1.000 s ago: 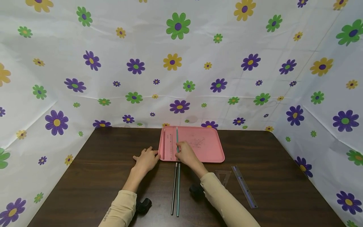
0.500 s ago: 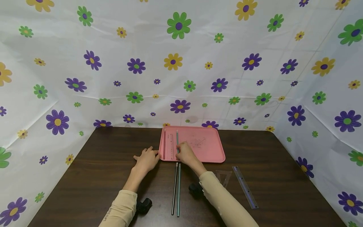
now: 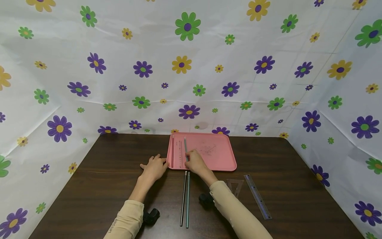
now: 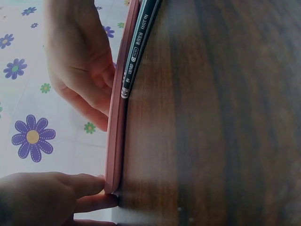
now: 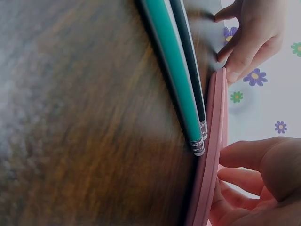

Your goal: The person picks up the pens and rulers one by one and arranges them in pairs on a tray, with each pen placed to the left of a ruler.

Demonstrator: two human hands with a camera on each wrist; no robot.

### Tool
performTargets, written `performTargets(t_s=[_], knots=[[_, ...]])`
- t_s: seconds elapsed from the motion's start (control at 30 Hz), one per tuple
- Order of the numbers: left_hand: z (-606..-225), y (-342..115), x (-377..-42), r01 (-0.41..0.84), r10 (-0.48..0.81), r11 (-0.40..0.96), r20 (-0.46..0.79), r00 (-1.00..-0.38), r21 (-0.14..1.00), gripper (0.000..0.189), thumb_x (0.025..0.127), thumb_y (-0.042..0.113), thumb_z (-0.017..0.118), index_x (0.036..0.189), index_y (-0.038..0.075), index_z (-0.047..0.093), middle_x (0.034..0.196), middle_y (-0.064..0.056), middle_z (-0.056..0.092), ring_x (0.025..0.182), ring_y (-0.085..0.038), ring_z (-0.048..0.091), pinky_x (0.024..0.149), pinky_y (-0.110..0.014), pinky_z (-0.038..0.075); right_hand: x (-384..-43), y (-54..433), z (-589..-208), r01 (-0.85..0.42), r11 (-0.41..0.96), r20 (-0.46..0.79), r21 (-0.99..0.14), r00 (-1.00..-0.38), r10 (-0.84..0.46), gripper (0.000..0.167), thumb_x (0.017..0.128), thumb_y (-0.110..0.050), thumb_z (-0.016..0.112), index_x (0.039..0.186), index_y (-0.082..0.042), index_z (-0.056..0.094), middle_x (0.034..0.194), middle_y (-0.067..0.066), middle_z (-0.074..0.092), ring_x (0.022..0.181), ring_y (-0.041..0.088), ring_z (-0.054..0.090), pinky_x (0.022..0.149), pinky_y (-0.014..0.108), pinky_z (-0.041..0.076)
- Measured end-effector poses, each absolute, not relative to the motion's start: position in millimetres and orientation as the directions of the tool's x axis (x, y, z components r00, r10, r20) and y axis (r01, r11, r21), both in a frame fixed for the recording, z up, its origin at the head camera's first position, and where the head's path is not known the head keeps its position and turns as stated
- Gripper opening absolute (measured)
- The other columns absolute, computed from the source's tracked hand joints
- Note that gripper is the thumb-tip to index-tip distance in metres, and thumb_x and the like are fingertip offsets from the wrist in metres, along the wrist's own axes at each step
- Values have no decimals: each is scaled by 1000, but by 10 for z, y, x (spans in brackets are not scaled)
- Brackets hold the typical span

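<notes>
My right hand (image 3: 197,162) pinches a green pencil (image 3: 185,145) that lies lengthwise over the left half of a pink tray (image 3: 222,157). Its near end is hidden by the fingers. At the tray's front left corner rests my left hand (image 3: 154,168), fingers spread; in the left wrist view its fingertips (image 4: 96,183) touch the rim. To the left of the pinched pencil, a clear ruler (image 3: 180,154) and a thin red pencil (image 3: 172,152) lie side by side in the tray. A black pencil (image 3: 183,199) and another green pencil (image 3: 188,200) lie on the table, erasers toward the tray.
A clear set square (image 3: 240,186) lies by the right sleeve, partly covered by it. Further right is a bluish clear ruler (image 3: 257,196). Black wrist devices (image 3: 151,217) hang by both sleeves. Flower-print sheeting (image 3: 209,119) stands behind the dark wooden table (image 3: 119,149).
The pinched green pencil has shifted slightly toward me, and its far end has swung a little left, toward the ruler in the tray. My left hand stays at the tray corner.
</notes>
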State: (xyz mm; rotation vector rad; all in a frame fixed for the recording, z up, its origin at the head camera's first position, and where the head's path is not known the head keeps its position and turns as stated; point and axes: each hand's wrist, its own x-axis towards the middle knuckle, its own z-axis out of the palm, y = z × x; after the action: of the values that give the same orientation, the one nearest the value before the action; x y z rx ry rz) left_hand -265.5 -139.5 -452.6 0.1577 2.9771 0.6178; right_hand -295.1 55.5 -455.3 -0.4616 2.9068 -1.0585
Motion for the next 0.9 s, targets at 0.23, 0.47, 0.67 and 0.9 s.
performTargets(t_s=[0.23,0.47,0.67,0.9], knots=[[-4509,-1393,-2647,79,122,909,-80,-989,410,43,104,32,48,136,7,61,153,-26,40,141,-53,33,95,-88,18,-2913,563,-4537,-314,724,126,-614,-945,-303,45,82,-3,69,124,13,62,113,23,61,96,25,55,83,37,49],[-4524,-1398,-2657,78,123,908,-83,-989,411,43,104,33,48,137,8,61,153,-26,40,141,-53,33,95,-89,18,-2856,566,-4510,-317,714,145,-624,-945,-292,42,86,-5,67,125,8,63,111,20,62,93,24,58,74,32,49],[-4528,-1399,-2662,74,120,909,-87,-989,410,43,104,32,48,137,8,61,153,-26,40,141,-53,33,95,-89,17,-2799,584,-4468,-268,678,143,-684,-961,-236,30,92,-10,64,121,-4,67,114,13,68,97,23,67,78,35,56],[-4525,-1403,-2651,87,132,901,-76,-988,424,42,104,31,49,137,7,60,153,-27,39,141,-55,32,94,-89,17,-2771,623,-4415,-307,691,161,-654,-949,-270,28,90,-13,64,117,-5,70,110,10,70,94,21,67,80,37,56]])
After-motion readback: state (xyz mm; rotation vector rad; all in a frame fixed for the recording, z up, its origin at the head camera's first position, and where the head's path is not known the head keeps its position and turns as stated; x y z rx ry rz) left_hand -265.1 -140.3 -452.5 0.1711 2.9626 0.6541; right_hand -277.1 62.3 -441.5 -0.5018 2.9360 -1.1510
